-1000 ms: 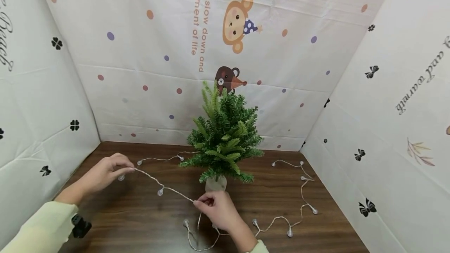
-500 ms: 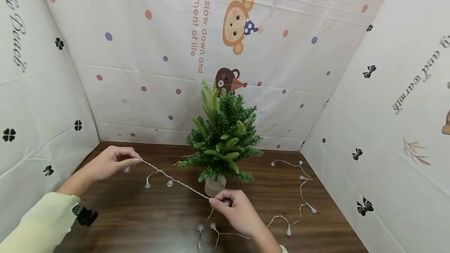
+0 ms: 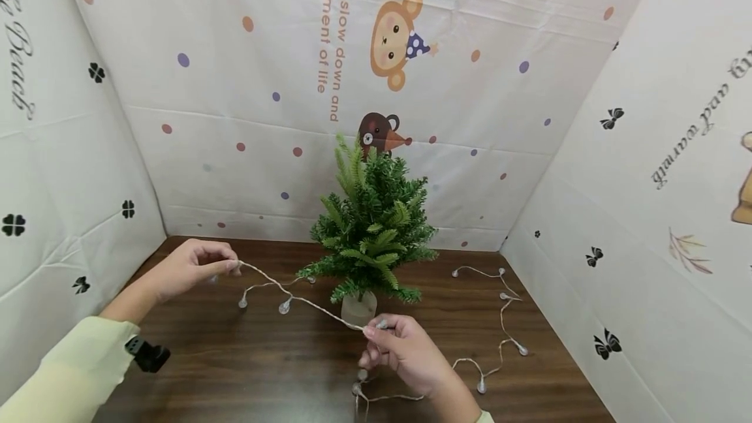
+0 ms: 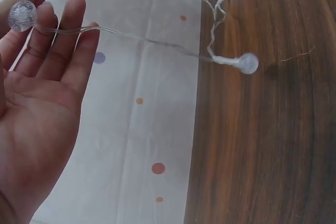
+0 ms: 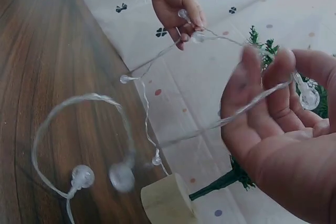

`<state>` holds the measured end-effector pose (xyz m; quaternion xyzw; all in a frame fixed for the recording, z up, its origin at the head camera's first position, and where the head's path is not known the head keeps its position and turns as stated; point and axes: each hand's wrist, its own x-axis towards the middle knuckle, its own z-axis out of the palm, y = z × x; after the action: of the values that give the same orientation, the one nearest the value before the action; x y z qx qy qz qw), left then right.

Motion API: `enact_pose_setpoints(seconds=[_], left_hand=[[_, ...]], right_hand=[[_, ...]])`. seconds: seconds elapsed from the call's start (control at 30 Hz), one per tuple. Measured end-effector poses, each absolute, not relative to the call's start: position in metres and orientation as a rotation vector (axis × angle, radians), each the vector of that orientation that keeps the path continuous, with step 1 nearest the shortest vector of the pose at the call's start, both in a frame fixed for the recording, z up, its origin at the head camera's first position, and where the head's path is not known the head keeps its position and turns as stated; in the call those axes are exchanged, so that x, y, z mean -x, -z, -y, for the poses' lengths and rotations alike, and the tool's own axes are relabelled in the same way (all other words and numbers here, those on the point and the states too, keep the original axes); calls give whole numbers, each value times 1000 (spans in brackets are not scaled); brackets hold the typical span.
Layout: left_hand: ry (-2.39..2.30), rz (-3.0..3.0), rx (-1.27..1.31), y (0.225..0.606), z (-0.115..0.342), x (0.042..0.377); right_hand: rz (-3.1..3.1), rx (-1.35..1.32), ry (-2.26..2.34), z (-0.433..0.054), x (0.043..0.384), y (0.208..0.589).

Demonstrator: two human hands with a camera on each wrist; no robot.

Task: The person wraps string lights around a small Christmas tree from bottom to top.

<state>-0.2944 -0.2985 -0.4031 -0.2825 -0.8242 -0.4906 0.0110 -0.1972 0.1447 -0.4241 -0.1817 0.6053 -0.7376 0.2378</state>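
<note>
A string of lights [image 3: 320, 306] with clear round bulbs is stretched between the two hands, in front of a small artificial Christmas tree [image 3: 376, 234]. At the left, the left hand [image 3: 190, 271] pinches the wire between thumb and fingertips. In the left wrist view a bulb [image 4: 22, 15] sits by its fingertips. The right hand [image 3: 411, 358] pinches the wire in front of the tree's pale base [image 3: 359, 310]. Close to its fingers a bulb [image 5: 308, 98] shows in the right wrist view. A length of wire hangs from this hand, with blurred bulbs near the base.
On the brown wood-grain table [image 3: 235, 371], more of the light string [image 3: 503, 318] lies winding along the right side. Another stretch runs behind the left hand toward the tree. White printed cloth walls [image 3: 282, 123] enclose the table at the back and both sides.
The right hand has moved to the right, drawing the wire across the front of the tree base. The left hand has shifted slightly right and farther back, still holding the wire.
</note>
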Motion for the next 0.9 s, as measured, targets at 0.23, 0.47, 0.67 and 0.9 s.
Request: enact_pose_setpoints(seconds=[0.23,0.47,0.67,0.9], left_hand=[[1567,2506,916,396,298,293],[1665,2456,1012,381,294,293],[1758,2402,1176,368,287,296],[2008,2315,1372,367,285,306]], right_hand=[[-1931,600,1858,-165,192,412],[-2182,882,1753,-185,177,392],[-2323,1014,1822,-197,167,367],[-2253,962,2034,-214,170,348]])
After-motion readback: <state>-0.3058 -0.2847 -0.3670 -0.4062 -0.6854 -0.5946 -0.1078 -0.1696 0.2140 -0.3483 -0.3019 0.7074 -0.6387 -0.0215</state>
